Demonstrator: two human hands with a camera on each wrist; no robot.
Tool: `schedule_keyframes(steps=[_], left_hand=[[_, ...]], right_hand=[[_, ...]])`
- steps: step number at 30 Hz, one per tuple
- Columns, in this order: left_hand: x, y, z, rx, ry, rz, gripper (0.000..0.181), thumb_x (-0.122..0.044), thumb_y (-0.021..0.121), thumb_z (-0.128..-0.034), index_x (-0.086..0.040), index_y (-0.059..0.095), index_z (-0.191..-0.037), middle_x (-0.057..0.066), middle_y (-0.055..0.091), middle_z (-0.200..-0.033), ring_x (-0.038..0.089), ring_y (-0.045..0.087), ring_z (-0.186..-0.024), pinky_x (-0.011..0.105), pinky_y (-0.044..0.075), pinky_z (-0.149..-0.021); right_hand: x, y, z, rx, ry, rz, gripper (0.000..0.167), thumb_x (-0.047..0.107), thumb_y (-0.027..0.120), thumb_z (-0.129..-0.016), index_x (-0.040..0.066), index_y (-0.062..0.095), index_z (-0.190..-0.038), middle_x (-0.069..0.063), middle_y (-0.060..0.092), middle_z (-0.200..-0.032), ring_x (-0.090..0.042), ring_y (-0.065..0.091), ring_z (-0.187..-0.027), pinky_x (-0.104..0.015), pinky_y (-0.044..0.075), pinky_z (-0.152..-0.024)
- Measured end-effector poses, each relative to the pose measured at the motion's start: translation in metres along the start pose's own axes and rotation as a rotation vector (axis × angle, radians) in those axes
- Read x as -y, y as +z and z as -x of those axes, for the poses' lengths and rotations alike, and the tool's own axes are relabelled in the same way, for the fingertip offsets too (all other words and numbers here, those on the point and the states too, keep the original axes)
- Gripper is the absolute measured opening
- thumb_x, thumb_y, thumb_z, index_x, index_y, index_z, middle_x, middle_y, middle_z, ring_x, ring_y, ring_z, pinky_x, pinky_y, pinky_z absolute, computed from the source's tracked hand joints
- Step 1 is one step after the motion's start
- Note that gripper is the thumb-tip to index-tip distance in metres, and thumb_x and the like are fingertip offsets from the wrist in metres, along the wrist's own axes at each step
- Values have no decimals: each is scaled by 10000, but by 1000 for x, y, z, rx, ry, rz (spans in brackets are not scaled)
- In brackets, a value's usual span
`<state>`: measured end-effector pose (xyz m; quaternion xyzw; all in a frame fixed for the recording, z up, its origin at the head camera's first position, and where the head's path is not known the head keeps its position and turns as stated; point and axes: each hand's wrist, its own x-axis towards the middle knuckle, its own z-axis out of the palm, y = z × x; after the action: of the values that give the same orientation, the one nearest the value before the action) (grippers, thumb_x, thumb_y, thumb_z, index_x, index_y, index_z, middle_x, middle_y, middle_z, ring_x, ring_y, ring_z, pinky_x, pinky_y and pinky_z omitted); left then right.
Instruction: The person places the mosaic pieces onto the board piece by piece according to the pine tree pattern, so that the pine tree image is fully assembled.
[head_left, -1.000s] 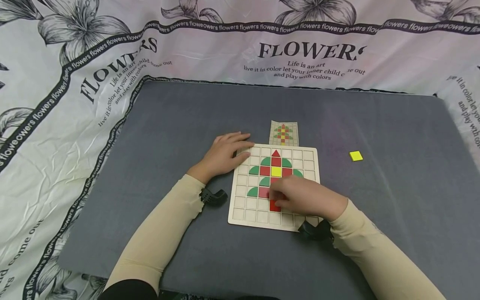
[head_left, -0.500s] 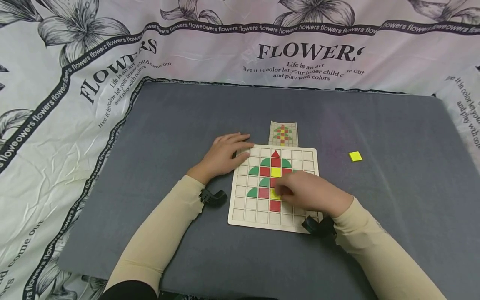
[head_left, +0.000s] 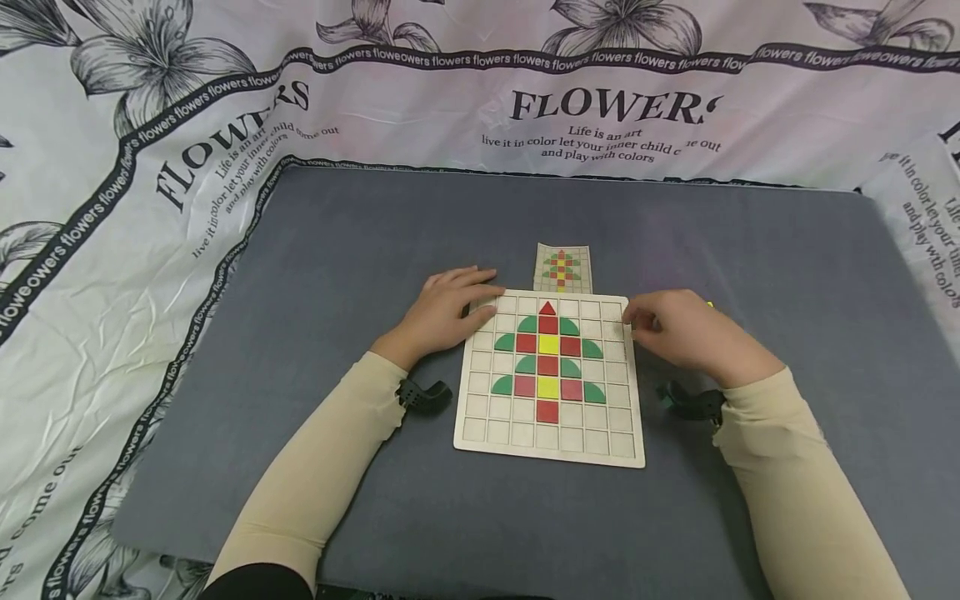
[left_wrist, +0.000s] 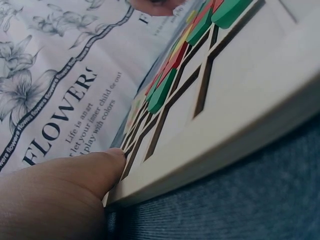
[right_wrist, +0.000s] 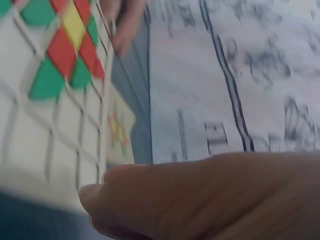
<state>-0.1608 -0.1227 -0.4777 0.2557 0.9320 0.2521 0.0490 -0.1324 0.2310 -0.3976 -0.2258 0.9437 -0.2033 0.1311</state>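
Note:
A pale grid board (head_left: 480, 429) lies on the grey table, bearing a tree pattern of red, yellow and green pieces. A red triangle (head_left: 548, 308) tops it; a yellow square (head_left: 548, 387) sits low in the middle column. My left hand (head_left: 442, 312) rests at the board's upper left corner, fingers extended, its thumb (left_wrist: 107, 167) against the edge. Beside the upper right edge is my right hand (head_left: 693, 337), fingers loosely bent, with no piece visible in them. Behind that hand, a sliver of a loose yellow tile (head_left: 710, 304) shows; the rest is hidden.
A small pattern card (head_left: 562, 268) with a similar tree printed on it lies just beyond the board, its near end hidden. White flower-printed cloth (head_left: 420, 108) rises past the table's far and left edges. Each wrist wears a black device (head_left: 425, 397).
My right hand has left the middle of the board and moved right and away to the board's side, uncovering the yellow square and the right-hand pieces. My left hand stays in place.

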Motion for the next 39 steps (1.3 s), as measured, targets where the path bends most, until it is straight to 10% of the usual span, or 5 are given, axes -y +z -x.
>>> schedule_keyframes(steps=[19,39], left_hand=[[-2,-2,1,2,-6,1,454,-427,549,-1098,-265,597,-1520,-14,409,-1673,237,277,-1589,530,172,-1278],[-2,-1,1,-7,6,3,455,-429,548,-1098,-260,601,-1517,-5,421,-1666,245,286,-1586,532,181,-1273]], right_hand=[[-70,-29,17,1,196,60,428,-76,593,-855,-92,695,-1271,-372,611,-1328,-578,503,-1293,-693,451,-996],[-56,-21,15,56,199,0,143,21,687,-908,-44,693,-1036,-122,743,-871,-246,634,-756,-381,487,-646]])
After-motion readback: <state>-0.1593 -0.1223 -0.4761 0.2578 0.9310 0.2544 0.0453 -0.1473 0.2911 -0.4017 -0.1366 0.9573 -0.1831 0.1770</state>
